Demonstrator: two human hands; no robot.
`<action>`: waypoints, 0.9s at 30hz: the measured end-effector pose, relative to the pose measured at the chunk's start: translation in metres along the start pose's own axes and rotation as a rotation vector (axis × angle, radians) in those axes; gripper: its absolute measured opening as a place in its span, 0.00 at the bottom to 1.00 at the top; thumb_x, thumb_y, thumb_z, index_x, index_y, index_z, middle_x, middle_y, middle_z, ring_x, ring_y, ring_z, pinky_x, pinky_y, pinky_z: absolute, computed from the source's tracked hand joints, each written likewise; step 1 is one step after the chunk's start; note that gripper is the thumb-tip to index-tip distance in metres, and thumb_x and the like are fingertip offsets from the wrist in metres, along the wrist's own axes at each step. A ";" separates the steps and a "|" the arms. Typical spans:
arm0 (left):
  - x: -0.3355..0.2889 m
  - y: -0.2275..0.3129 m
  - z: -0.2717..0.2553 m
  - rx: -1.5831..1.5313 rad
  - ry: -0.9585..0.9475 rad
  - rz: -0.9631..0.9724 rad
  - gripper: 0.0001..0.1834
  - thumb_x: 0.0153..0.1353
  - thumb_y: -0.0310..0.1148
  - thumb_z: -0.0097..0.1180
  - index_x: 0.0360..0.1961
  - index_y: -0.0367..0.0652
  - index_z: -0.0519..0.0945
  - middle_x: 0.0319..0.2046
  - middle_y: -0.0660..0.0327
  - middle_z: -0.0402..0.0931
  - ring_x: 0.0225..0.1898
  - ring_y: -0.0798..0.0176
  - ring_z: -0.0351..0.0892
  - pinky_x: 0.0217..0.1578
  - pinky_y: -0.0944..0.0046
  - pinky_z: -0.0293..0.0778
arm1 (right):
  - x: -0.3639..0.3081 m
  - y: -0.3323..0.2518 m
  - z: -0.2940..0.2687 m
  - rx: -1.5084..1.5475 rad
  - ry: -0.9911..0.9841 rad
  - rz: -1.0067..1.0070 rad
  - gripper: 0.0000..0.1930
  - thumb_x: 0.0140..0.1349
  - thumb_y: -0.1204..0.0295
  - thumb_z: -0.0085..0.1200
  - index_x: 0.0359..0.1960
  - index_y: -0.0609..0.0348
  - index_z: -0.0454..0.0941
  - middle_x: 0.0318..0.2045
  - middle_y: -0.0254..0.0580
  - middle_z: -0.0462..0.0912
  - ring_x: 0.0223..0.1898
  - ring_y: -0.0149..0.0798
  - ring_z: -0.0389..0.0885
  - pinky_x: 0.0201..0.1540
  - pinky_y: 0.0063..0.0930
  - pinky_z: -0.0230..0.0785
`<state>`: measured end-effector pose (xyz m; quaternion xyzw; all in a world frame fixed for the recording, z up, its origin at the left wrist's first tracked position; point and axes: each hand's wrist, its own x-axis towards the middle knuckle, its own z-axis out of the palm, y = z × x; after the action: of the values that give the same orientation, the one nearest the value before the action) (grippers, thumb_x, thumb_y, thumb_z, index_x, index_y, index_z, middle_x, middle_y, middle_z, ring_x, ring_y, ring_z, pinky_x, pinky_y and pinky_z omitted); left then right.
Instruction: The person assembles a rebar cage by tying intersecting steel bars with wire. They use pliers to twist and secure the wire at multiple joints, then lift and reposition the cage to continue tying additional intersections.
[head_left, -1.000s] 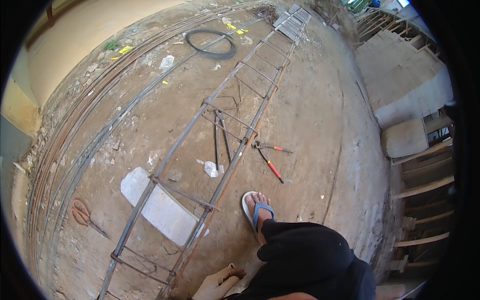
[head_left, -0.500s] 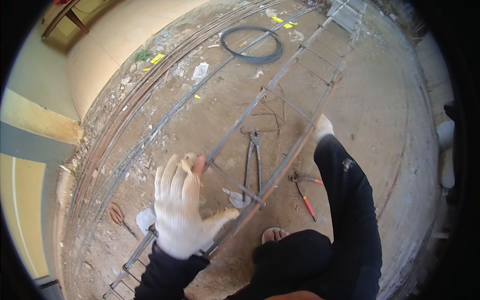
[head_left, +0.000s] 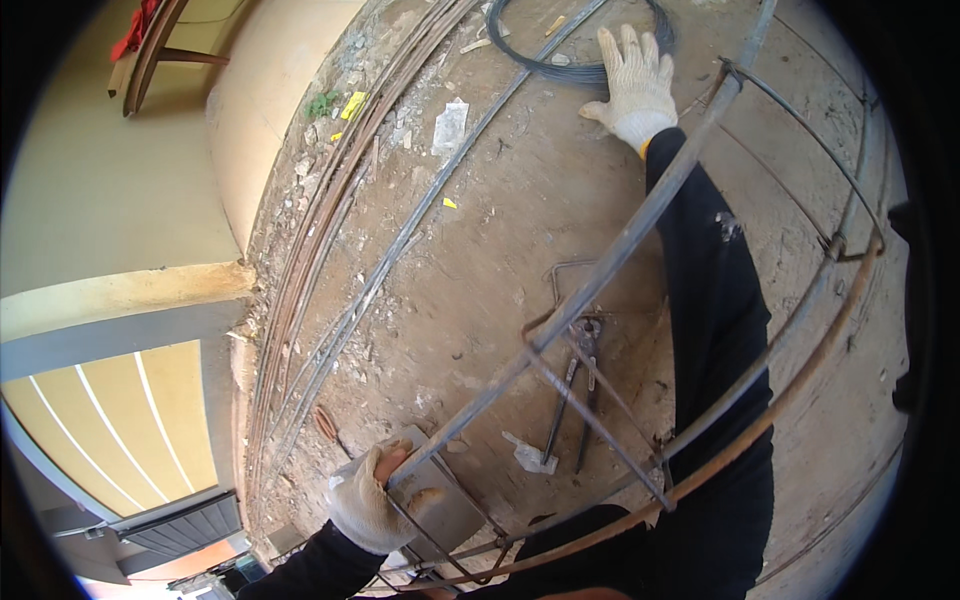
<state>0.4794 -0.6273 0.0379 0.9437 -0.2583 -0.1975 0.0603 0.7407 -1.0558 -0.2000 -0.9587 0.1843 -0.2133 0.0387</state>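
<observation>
Left hand (head_left: 368, 500) gripping near end of rebar cage (head_left: 640, 225), long axis running far-right. Right hand (head_left: 632, 85) open, fingers spread, reaching to wire coil (head_left: 560, 70) just beyond.

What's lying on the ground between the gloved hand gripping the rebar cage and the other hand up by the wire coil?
In the head view, between the left hand and the right hand lie pincers, a bent rebar piece and bare dusty concrete; the cage bar crosses above.

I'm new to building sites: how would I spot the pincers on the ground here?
Start at the long steel rod cage crossing the dirt floor. Under its middle, between the person's two gloved hands, lie the pincers. They are the only tool with two long dark handles joined at a pivot, beside a white paper scrap.
</observation>
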 end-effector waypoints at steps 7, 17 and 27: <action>0.003 0.003 -0.002 -0.039 -0.043 -0.025 0.41 0.49 0.38 0.75 0.61 0.41 0.65 0.48 0.43 0.76 0.45 0.44 0.83 0.40 0.54 0.81 | 0.031 -0.007 -0.016 0.039 -0.432 -0.057 0.45 0.46 0.52 0.71 0.67 0.45 0.66 0.63 0.44 0.70 0.70 0.49 0.59 0.72 0.60 0.39; -0.001 0.011 -0.003 0.002 0.060 -0.118 0.42 0.49 0.45 0.74 0.58 0.29 0.68 0.49 0.45 0.78 0.40 0.50 0.86 0.37 0.60 0.80 | -0.104 -0.018 -0.076 0.185 -0.250 -0.332 0.05 0.60 0.72 0.51 0.38 0.55 0.75 0.36 0.46 0.82 0.40 0.49 0.84 0.40 0.41 0.76; -0.009 0.010 0.002 0.013 0.233 -0.029 0.44 0.53 0.46 0.66 0.65 0.32 0.64 0.46 0.44 0.79 0.43 0.44 0.83 0.41 0.54 0.80 | -0.235 0.067 -0.224 0.369 -0.293 -0.085 0.15 0.63 0.66 0.50 0.48 0.57 0.79 0.39 0.58 0.83 0.42 0.62 0.81 0.44 0.47 0.75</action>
<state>0.4668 -0.6313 0.0411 0.9643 -0.2371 -0.0857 0.0809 0.4262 -1.0300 -0.1003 -0.9630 0.0943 -0.1033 0.2305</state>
